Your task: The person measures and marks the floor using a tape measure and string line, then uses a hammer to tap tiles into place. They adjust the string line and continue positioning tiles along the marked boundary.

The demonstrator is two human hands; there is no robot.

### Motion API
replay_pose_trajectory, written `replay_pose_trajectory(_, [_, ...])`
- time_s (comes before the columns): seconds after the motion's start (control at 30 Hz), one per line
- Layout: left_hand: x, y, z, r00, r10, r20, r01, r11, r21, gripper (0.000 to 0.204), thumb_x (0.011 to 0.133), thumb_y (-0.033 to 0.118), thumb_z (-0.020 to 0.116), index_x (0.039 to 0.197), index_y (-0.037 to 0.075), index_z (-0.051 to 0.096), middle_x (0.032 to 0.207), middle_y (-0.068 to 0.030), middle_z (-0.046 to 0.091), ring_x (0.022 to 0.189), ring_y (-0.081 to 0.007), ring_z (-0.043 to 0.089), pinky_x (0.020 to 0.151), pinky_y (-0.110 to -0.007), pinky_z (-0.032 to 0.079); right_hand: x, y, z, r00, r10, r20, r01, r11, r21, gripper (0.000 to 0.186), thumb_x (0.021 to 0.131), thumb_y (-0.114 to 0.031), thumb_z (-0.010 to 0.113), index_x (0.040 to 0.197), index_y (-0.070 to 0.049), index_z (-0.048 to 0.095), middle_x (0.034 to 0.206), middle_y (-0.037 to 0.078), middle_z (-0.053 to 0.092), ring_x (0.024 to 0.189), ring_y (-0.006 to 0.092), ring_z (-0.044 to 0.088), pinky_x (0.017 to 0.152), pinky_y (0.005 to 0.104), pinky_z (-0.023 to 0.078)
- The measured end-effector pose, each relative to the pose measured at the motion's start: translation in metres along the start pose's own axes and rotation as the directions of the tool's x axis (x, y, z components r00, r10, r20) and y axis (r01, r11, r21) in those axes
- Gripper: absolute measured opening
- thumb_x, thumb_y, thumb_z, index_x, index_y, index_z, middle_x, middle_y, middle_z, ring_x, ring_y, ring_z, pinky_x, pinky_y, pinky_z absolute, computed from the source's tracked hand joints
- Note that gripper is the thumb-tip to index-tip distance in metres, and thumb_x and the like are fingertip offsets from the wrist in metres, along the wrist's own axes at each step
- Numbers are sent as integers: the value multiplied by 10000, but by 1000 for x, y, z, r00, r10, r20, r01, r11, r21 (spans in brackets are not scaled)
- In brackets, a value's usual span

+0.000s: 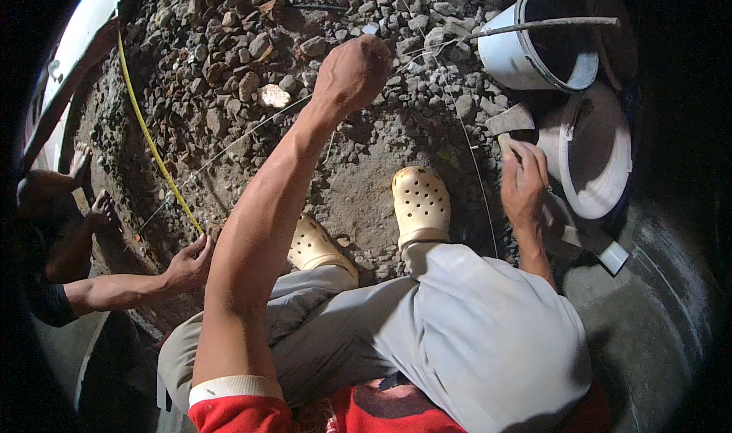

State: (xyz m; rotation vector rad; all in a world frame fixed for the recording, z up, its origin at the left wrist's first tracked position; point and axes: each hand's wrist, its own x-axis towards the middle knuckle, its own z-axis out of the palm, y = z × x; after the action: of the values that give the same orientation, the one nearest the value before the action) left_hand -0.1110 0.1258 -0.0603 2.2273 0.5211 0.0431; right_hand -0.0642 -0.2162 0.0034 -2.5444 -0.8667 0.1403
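Note:
My left hand [357, 71] is closed in a fist above the gravel, with the forearm stretched forward from a red sleeve. A thin white string [259, 126] runs up to this fist and on past it; whatever the fingers enclose is hidden. On the right, beside my knee, my right hand [524, 175] grips the pale handle of a hand tool with a broad grey head [511, 119]; its exact kind is unclear. That head lies against the stones near a white bucket [503, 52] and a pale round tub [568, 151].
Another person's hand [189, 267] holds a yellow tape measure [145, 120] stretched along the left. That person's bare feet [99, 208] are at the far left. Loose gravel [221, 44] covers the ground ahead. A stick [549, 24] lies across the bucket. A second string [474, 155] runs near my clog [422, 204].

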Motion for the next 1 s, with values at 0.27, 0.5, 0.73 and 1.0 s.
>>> replay_pose_trajectory(0.27, [-3,16,-5,1000,-6,14,6,1000,-6,199,888,174,617,938,19,732,871,-202,734,812,-384,713,749,-453,550,63,-35,65,976,-218,7,214,964,160,332,936,-67,662,1262,-5,659,1123,172,646,995,366,630,893,442,511])
replay_pose_trajectory(0.5, [5,24,-1,995,-70,71,74,996,-51,212,898,186,598,957,26,724,870,-213,723,820,-388,711,756,-466,550,108,-18,70,960,267,90,-262,730,631,263,1015,-158,605,1224,-12,667,1003,105,689,823,226,649,714,355,537])
replay_pose_trajectory(0.73, [41,60,25,933,304,-194,-235,920,314,273,889,196,664,1138,87,692,1078,-178,681,1073,-361,631,876,-477,525,148,3,110,844,474,250,-423,303,854,145,1017,-171,615,1104,-65,664,925,28,665,767,119,598,640,265,479])
replay_pose_trajectory(1.0, [107,82,40,957,42,287,-164,895,416,535,674,519,896,993,102,792,1141,-146,747,1167,-310,662,1019,-478,465,155,16,121,976,161,146,-202,423,883,105,1038,-169,569,1030,-73,611,855,7,598,688,92,537,582,253,413])
